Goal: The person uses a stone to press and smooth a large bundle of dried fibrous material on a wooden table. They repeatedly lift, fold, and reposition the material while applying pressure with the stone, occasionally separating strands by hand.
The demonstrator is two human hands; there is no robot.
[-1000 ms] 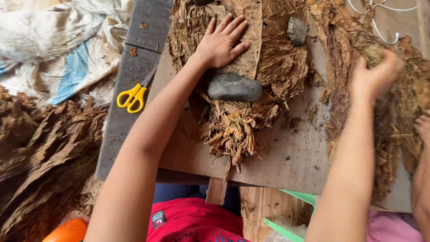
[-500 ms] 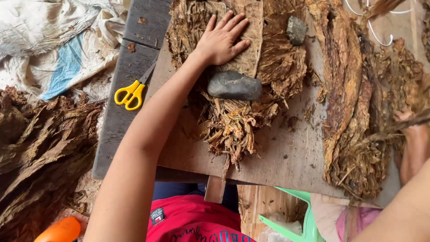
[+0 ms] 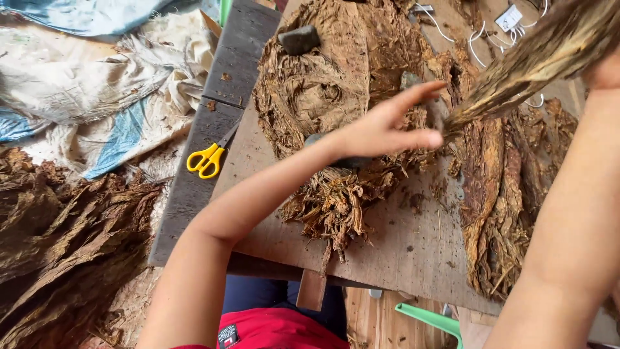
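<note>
labels and packaging: one item noted.
small white rectangular tag (image 3: 512,17) at top right of the board, among white cords (image 3: 481,45).

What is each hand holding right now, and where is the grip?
Right hand lifts a dried tobacco leaf by its upper end; the grip is mostly cropped. Left hand is open, holding nothing.

Both forearms were bare, no sleeves. Red garment (image 3: 278,329) with a small dark patch; dark blue beneath.
</note>
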